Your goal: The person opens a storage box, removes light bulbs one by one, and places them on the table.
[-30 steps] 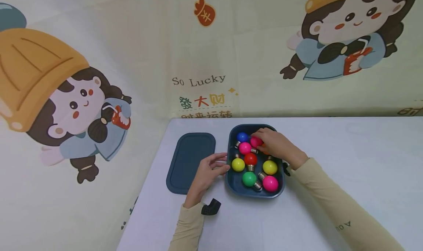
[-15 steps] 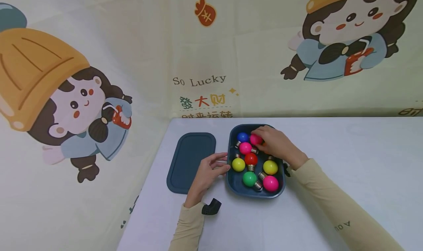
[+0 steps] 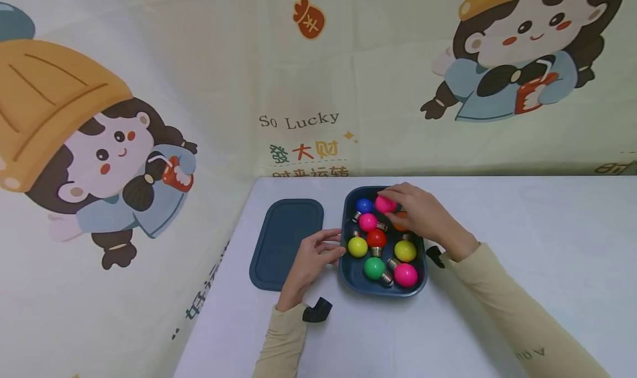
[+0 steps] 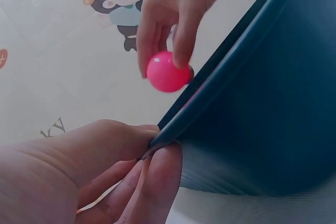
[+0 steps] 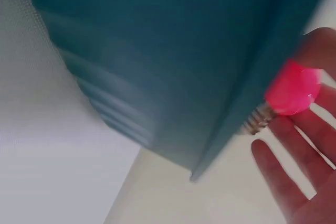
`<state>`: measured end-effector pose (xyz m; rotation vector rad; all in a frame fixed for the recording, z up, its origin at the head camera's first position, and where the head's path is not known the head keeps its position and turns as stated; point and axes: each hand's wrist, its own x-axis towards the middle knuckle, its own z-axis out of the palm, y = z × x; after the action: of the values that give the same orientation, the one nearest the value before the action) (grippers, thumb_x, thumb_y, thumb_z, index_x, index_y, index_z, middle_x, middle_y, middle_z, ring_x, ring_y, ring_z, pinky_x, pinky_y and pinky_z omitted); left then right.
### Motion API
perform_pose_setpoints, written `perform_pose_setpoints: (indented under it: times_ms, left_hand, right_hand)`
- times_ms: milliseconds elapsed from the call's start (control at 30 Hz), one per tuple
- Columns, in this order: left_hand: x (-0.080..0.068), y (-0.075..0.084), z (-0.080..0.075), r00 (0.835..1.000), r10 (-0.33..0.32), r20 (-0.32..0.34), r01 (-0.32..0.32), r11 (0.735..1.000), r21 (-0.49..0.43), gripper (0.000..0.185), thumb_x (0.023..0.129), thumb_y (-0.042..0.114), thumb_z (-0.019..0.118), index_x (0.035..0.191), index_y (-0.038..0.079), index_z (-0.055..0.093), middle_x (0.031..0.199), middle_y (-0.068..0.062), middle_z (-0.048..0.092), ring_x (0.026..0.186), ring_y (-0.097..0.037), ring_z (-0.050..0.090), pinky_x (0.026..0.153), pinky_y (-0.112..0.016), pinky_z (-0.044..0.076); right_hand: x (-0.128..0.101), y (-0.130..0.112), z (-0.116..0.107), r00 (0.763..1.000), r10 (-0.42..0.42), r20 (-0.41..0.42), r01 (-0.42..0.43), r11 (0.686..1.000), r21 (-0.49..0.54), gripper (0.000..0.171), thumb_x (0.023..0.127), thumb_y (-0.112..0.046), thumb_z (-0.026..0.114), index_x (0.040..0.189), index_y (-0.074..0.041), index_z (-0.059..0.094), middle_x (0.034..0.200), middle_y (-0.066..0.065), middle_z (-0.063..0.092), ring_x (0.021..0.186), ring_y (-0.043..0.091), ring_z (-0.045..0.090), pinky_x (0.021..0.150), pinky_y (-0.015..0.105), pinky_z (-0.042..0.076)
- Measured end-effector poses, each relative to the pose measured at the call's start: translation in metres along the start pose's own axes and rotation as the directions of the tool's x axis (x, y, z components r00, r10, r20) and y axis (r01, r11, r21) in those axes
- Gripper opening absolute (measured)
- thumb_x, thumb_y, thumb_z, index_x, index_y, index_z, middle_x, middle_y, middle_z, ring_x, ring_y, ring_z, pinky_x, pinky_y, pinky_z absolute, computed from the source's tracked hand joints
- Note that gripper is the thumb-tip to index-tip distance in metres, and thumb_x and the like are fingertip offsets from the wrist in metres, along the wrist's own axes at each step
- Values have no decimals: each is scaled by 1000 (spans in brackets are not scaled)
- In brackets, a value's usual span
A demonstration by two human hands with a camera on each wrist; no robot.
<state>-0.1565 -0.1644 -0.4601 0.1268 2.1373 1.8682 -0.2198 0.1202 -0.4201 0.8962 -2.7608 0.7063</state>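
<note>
Right hand (image 3: 423, 220) pinched pink bulb (image 3: 385, 204) by fingertips, lifted just above far end of dark blue tray (image 3: 383, 290) at frame centre. Left hand (image 3: 311, 262) gripped tray's near-left rim — apparently steadying it on counter (image 3: 522, 256). Lid (image 3: 286, 242) lay left — off, leaving tray open.

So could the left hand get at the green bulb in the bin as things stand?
Probably yes. The left hand grips the dark blue bin's left rim, and the green bulb lies uncovered just inside. The right hand holds a pink bulb at the far end, out of the way.
</note>
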Motion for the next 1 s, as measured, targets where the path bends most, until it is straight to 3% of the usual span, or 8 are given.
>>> perform_pose_setpoints:
  times_ms: [467, 767, 1000]
  left_hand:
    - [1, -1, -4, 1000, -14, -14, 14, 1000, 5, 49, 89, 15, 76, 135, 8, 60, 125, -17, 63, 88, -15, 67, 72, -24, 59]
    - [1, -1, -3, 1000, -9, 2, 9, 1000, -10, 49, 90, 13, 74, 136, 5, 58, 126, -20, 62, 87, -13, 67, 72, -24, 59]
    - [-1, 0, -2, 1000, -21, 6, 21, 1000, -20, 50, 90, 12, 74, 136, 5, 58, 125, -20, 63, 86, -13, 67, 71, -24, 59]
  right_hand:
    - [-19, 3, -29, 998, 30, -48, -32, 998, -47, 51, 82, -10, 81, 129, -4, 64, 127, 17, 62, 117, 34, 56, 90, 52, 55]
    - [-43, 17, -32, 987, 86, -137, -95, 994, -56, 52, 79, -8, 82, 128, -3, 64, 125, 19, 62, 117, 35, 55, 86, 55, 56]
    - [-60, 31, -32, 978, 144, -153, -152, 987, -43, 52, 79, -7, 82, 127, -1, 64, 125, 21, 61, 116, 37, 54, 84, 58, 55]
